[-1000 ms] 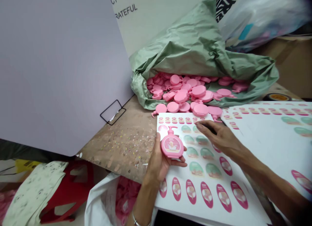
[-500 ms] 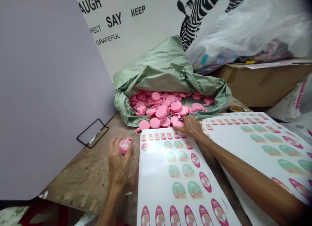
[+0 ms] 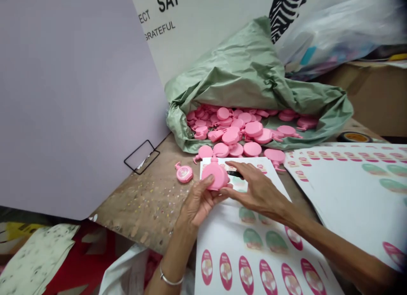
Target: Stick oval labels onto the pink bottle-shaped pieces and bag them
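My left hand (image 3: pixel 199 204) is shut on a pink flat soap-pump bottle (image 3: pixel 218 175), and the side facing me shows no label. My right hand (image 3: pixel 257 192) reaches across with its fingertips at that bottle, pinching a small black tool (image 3: pixel 235 174) whose kind I cannot tell. Both hands hover over a white sheet of printed oval stickers (image 3: pixel 251 240). To the left, a labelled pink bottle (image 3: pixel 184 173) lies on the bare wooden tabletop (image 3: pixel 149 201). Many unlabelled bottles spill from a green plastic sack (image 3: pixel 241 70).
A large lilac board (image 3: pixel 76 96) stands at the left, with a black wire frame (image 3: pixel 141 157) at its foot. A second sticker sheet (image 3: pixel 346 193) lies to the right. Behind are a tape roll (image 3: pixel 354 137), a plastic bag (image 3: pixel 330 32) and a cardboard box (image 3: pixel 378 100).
The labelled bottle has left my left hand and now lies on the table. My left hand now holds an unlabelled bottle. My right hand has moved from the pile to that bottle.
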`<state>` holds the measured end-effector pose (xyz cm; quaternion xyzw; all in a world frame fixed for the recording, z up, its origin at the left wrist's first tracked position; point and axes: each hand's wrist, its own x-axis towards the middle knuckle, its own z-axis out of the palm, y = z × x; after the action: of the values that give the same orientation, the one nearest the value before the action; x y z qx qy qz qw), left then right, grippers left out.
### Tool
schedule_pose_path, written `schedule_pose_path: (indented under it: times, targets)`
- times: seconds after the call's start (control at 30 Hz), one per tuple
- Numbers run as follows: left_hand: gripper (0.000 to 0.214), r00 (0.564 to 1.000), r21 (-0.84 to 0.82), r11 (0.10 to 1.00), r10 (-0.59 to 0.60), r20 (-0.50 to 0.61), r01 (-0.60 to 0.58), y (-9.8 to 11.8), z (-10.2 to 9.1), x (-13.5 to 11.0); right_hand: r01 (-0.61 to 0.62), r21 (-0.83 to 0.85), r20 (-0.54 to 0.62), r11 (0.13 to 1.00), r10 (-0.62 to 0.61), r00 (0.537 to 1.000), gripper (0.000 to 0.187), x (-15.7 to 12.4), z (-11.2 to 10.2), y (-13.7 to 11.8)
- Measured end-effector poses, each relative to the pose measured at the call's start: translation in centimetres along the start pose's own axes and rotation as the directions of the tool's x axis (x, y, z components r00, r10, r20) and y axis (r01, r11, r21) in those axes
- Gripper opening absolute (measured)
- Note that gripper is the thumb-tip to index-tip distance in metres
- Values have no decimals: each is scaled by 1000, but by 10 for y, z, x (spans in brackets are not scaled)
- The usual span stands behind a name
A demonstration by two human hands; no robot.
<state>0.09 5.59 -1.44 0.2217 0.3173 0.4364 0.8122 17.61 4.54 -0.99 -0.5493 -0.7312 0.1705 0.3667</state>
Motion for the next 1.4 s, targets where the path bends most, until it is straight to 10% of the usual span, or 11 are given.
schedule_pose_path:
  times: [0.23, 0.63, 1.03, 1.2, 1.4]
  targets:
    - [30, 938, 201, 959, 247, -243, -201, 26, -44, 1, -196, -133, 1, 972, 198, 980, 22, 24, 34, 25]
    - [47, 956, 256, 957, 194, -220, -135, -2, -51, 18, 78, -544, -23, 835, -107, 994, 21, 19, 73, 33]
    - [48, 977, 253, 961, 154, -145, -114, 1, -55, 18, -103, -333, 24, 937, 118, 993, 14, 27, 71, 28]
    - [46, 975, 283, 948, 184, -124, -143, 1, -53, 15, -357, -164, 206, 920, 386, 899, 20, 54, 59, 19]
    - [42, 965, 293, 935, 239, -107, -199, -3, -54, 9, -413, 11, 402, 911, 374, 836, 40, 86, 59, 38]
